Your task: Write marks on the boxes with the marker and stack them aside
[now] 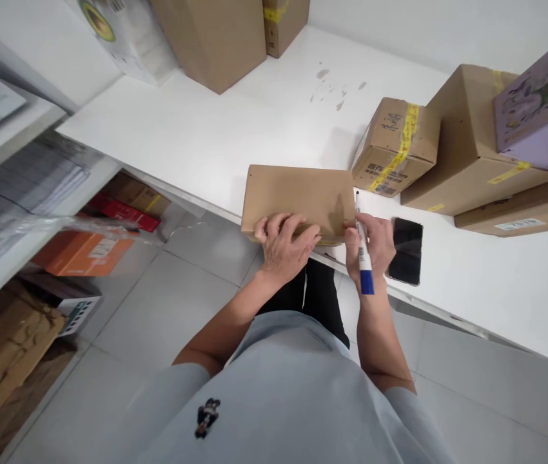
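Note:
A flat brown cardboard box (298, 193) lies at the near edge of the white table (235, 135). My left hand (284, 248) rests on the box's near edge, fingers curled over it and holding it steady. My right hand (371, 245) grips a white marker with a blue cap end (363, 248); its tip points up at the box's right edge.
A black phone (405, 250) lies on the table just right of my right hand. Taped cardboard boxes (397, 147) and a purple box (542, 103) are stacked at the right. More boxes stand at the back. Shelves with packages and boxes line the left.

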Available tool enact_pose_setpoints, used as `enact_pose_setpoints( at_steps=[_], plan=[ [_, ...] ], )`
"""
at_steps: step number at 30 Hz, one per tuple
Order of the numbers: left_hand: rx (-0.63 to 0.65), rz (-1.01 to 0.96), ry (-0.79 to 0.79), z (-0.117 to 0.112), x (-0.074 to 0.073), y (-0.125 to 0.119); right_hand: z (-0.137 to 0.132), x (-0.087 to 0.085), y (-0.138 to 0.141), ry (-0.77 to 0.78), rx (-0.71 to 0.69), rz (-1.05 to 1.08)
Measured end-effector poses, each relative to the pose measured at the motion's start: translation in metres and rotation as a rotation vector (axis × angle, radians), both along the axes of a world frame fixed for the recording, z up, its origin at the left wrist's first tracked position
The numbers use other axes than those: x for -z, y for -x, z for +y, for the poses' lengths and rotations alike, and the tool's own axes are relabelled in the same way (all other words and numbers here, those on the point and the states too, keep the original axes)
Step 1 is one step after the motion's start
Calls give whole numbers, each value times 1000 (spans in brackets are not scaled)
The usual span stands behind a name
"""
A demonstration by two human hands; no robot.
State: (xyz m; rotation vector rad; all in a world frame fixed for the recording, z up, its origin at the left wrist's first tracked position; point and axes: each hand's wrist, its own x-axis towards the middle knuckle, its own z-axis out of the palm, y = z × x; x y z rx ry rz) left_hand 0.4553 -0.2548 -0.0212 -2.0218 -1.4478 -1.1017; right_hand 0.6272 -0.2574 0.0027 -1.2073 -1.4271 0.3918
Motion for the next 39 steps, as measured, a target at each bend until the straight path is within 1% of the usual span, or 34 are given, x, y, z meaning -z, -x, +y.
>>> enact_pose_setpoints(
  at_steps=[2, 4, 6, 8, 10, 13, 16, 19, 22, 24, 27, 30, 34, 39],
  plan=[
    [11, -32, 50, 0, 1, 0, 0, 3, 1, 47, 15, -49],
    [20, -65, 91, 1, 1, 0, 3, 6, 2, 37, 64, -57],
    [15, -60, 91, 0, -1, 0, 6, 8, 3, 14, 93, -23],
    [-3, -24, 49, -1, -3, -1, 9, 10, 3, 2, 96, 94],
    [-18, 8, -4, -3, -5, -4, 11, 11, 3, -15, 93, 288],
    [-5, 23, -30, -8, -7, -14, 10, 13, 0, -42, 40, 538],
    [50, 18, 25, -10, -7, -28, 3, 12, -2, -24, 10, 612],
    [70, 7, 79, -8, -8, -38, -5, 10, -4, -14, 37, 613],
    [59, 9, 92, -3, -10, -42, -9, 8, -4, -52, 47, 611],
    [50, 23, 74, -1, -11, -42, -9, 8, -3, -78, 59, 590],
    [43, 41, 41, 2, -10, -39, -5, 9, -2, -99, 70, 495],
    [67, 38, -24, 4, -6, -36, -1, 11, 1, -85, 58, 389],
    [79, 41, -117, 5, -5, -35, 3, 16, 3, -74, 46, 314],
    [89, 37, -122, 6, -5, -35, 7, 24, -3, -40, 48, 211]
  ],
)
